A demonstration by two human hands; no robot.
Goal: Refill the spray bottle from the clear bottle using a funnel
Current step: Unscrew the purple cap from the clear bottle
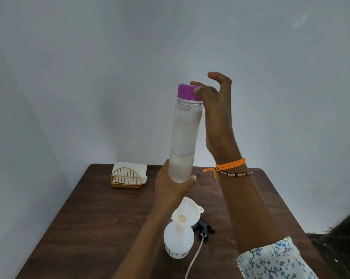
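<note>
The left hand gripped the clear bottle by its base, upright above the funnel. The right hand pinched the purple cap. About a third full, it looked light, smooth and probably slippery; low grip seemed steadiest.

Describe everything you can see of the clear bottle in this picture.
The clear bottle is a tall, see-through, plastic-looking cylinder with a purple cap still on. Held almost upright above the table, it is under half full of clear liquid. The left hand grips its base; the right hand touches the cap.
</note>
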